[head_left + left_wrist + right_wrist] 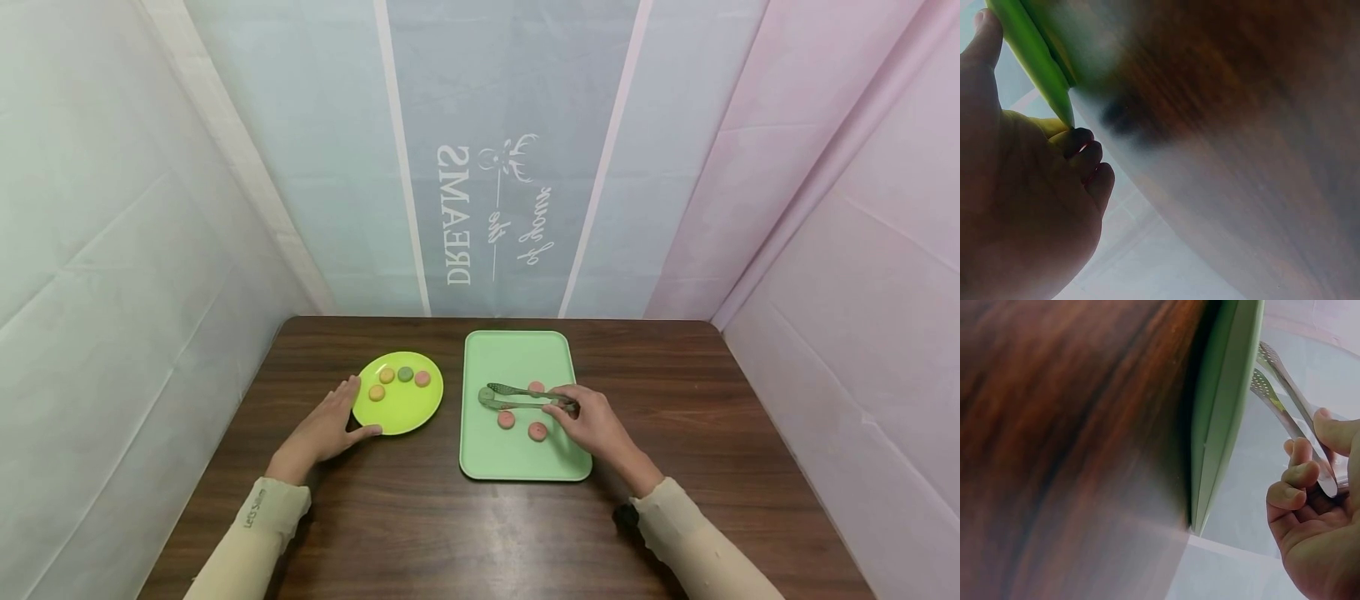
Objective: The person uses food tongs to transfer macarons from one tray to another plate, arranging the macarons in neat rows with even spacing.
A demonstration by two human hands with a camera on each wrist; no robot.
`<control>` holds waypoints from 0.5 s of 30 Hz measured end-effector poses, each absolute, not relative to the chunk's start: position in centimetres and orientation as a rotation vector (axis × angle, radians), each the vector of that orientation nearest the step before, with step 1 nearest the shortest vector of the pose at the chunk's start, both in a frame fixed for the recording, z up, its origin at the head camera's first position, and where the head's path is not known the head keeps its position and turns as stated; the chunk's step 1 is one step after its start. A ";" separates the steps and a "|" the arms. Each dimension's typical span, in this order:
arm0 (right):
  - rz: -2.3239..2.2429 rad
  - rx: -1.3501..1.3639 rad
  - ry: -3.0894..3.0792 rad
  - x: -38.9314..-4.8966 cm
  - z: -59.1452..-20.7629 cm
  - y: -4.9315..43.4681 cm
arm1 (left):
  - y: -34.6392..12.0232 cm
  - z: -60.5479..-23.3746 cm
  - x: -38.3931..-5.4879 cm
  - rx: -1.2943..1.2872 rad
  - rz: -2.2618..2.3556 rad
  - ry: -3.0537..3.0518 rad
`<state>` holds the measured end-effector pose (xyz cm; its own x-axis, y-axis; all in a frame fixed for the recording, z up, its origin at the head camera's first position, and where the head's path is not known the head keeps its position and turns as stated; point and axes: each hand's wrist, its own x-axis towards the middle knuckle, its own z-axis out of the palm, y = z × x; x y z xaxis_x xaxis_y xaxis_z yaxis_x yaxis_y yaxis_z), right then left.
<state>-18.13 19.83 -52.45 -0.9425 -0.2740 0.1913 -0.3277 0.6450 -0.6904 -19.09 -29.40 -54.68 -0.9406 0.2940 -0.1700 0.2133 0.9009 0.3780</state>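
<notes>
My left hand (330, 422) rests at the left edge of the yellow-green plate (405, 414), fingers extended and thumb spread along its rim. On the plate lie several small round cookie-like discs, yellow, green and pink (423, 379). With my right hand (596, 423) I hold metal tongs (1286, 420) over the light green tray (487, 458). The tongs' tips stand apart on either side of a green disc (487, 394) on the tray's left side; whether they touch it I cannot tell. Three pink discs (537, 432) lie around the tongs, one partly hidden behind them.
Plate and tray stand side by side on a dark wooden table (405, 517), with a strip of tabletop between them. A printed curtain (517, 100) hangs behind the table's far edge, and pale sheets (97, 250) enclose both sides.
</notes>
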 end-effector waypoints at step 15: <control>1.185 0.533 -2.755 -18.1 -52.4 19.8 | -29.4 -54.5 -19.0 0.382 0.538 2.847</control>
<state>-18.10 19.80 -52.40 -0.9344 -0.2783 0.2225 -0.3529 0.6371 -0.6853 -18.96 -29.43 -54.54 -0.9422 0.2920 -0.1643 0.2119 0.8992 0.3828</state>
